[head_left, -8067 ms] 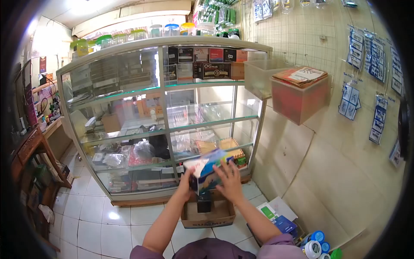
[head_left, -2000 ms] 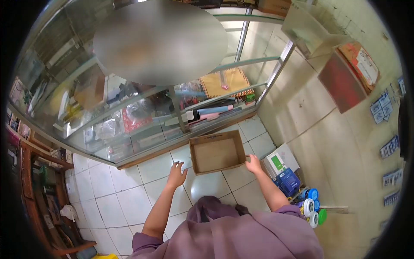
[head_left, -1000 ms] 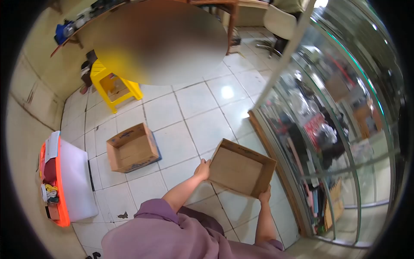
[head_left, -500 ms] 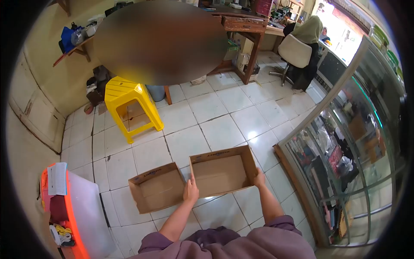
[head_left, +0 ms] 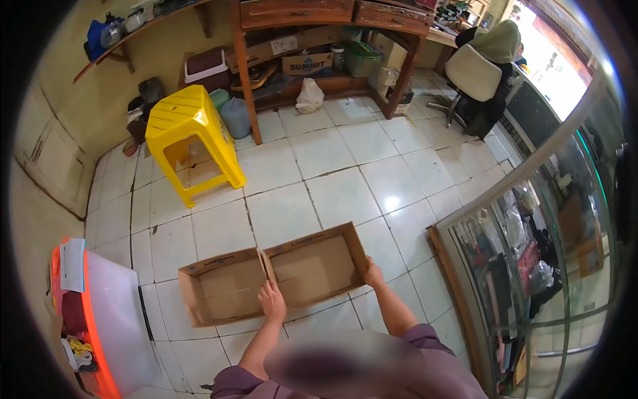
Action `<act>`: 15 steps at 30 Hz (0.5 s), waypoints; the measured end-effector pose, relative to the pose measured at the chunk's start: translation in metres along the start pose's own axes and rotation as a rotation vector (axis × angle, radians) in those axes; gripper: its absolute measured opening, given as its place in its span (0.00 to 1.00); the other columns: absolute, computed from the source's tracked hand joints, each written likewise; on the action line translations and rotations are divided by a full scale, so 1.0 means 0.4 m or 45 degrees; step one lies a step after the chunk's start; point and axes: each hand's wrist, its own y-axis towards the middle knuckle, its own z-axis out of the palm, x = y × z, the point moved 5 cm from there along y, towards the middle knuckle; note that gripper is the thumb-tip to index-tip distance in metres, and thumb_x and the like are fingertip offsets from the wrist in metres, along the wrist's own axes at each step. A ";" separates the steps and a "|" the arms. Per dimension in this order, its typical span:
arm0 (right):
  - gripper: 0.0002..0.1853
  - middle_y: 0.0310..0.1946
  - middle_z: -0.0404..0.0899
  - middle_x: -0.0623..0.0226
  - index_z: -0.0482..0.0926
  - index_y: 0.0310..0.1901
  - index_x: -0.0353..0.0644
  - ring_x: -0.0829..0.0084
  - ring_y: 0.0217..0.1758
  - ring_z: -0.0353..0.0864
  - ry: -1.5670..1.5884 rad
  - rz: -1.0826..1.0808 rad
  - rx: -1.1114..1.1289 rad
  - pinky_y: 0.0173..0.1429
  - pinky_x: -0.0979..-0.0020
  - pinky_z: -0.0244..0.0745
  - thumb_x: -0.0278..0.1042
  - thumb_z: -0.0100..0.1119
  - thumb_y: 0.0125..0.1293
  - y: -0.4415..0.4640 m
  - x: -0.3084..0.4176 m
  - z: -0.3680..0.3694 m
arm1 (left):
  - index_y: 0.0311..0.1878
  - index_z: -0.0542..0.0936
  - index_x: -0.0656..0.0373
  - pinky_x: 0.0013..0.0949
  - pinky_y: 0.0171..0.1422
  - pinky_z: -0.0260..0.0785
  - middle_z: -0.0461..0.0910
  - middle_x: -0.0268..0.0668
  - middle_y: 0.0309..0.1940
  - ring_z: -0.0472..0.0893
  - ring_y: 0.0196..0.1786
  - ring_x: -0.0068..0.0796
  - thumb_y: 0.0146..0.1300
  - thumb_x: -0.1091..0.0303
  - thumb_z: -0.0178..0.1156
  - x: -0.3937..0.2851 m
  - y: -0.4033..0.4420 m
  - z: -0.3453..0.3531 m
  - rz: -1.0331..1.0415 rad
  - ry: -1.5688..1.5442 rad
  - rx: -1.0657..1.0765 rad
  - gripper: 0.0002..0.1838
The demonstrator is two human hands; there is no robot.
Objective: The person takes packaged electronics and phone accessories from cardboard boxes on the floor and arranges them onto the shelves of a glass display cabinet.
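Observation:
Two shallow, open-topped cardboard boxes rest side by side on the tiled floor, their neighbouring walls touching or almost touching. My left hand point(head_left: 272, 301) is closed on the left wall of the right cardboard box point(head_left: 316, 269), where it meets the left cardboard box point(head_left: 229, 286). On the opposite side, my right hand point(head_left: 373, 272) grips that same right box by its right wall; some of its fingertips are hidden. Inside, both boxes show bare brown cardboard, with dark print along their far walls.
A yellow plastic stool point(head_left: 189, 126) stands ahead on the left. A clear bin with an orange rim point(head_left: 103, 332) is at lower left, a glass display cabinet point(head_left: 525, 266) on the right. Beyond are a wooden desk point(head_left: 299, 13) and a person on a white chair point(head_left: 473, 74).
The right box has moved left in my hands, closing the gap to the left box. My view has also shifted, bringing the space under the desk into sight.

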 end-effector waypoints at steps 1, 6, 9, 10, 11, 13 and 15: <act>0.33 0.49 0.75 0.44 0.54 0.67 0.51 0.47 0.54 0.74 0.049 -0.026 -0.014 0.56 0.57 0.70 0.34 0.55 0.61 -0.006 0.007 -0.011 | 0.68 0.55 0.64 0.45 0.62 0.58 0.59 0.48 0.61 0.63 0.62 0.46 0.54 0.71 0.58 0.002 0.004 0.004 -0.029 0.022 -0.029 0.38; 0.45 0.62 0.63 0.44 0.46 0.70 0.41 0.48 0.64 0.65 0.156 -0.107 -0.262 0.65 0.59 0.63 0.41 0.62 0.57 -0.094 0.060 -0.107 | 0.73 0.45 0.55 0.61 0.72 0.36 0.34 0.48 0.73 0.39 0.75 0.51 0.50 0.58 0.66 -0.057 -0.016 -0.114 -0.071 -0.075 0.128 0.52; 0.46 0.65 0.60 0.44 0.46 0.70 0.42 0.49 0.67 0.61 0.267 -0.026 -0.364 0.68 0.61 0.59 0.46 0.62 0.57 -0.191 0.040 -0.214 | 0.73 0.45 0.55 0.61 0.73 0.34 0.34 0.48 0.73 0.38 0.75 0.51 0.50 0.58 0.65 -0.123 -0.015 -0.227 -0.025 0.012 0.107 0.51; 0.45 0.65 0.60 0.45 0.47 0.70 0.42 0.49 0.67 0.61 0.241 0.016 -0.406 0.68 0.60 0.58 0.46 0.62 0.57 -0.221 0.028 -0.249 | 0.73 0.45 0.55 0.60 0.73 0.34 0.33 0.48 0.73 0.38 0.75 0.51 0.50 0.58 0.65 -0.141 0.002 -0.245 0.002 0.056 0.097 0.51; 0.45 0.65 0.61 0.46 0.47 0.70 0.42 0.50 0.67 0.61 0.212 0.060 -0.442 0.69 0.58 0.57 0.47 0.62 0.57 -0.256 0.002 -0.289 | 0.73 0.45 0.55 0.60 0.73 0.33 0.32 0.48 0.73 0.37 0.75 0.51 0.50 0.58 0.65 -0.157 0.017 -0.259 0.023 0.099 0.091 0.51; 0.44 0.65 0.60 0.48 0.48 0.70 0.42 0.50 0.68 0.61 0.129 0.203 -0.511 0.69 0.53 0.55 0.47 0.62 0.57 -0.300 -0.072 -0.367 | 0.73 0.45 0.56 0.60 0.73 0.32 0.32 0.48 0.73 0.36 0.75 0.51 0.49 0.59 0.65 -0.206 0.045 -0.287 0.112 0.112 0.050 0.52; 0.44 0.66 0.59 0.50 0.49 0.70 0.43 0.51 0.68 0.59 0.048 0.411 -0.573 0.69 0.46 0.51 0.47 0.62 0.58 -0.353 -0.134 -0.432 | 0.73 0.45 0.56 0.61 0.73 0.32 0.32 0.49 0.73 0.36 0.75 0.52 0.49 0.59 0.66 -0.254 0.078 -0.329 0.262 0.072 -0.017 0.52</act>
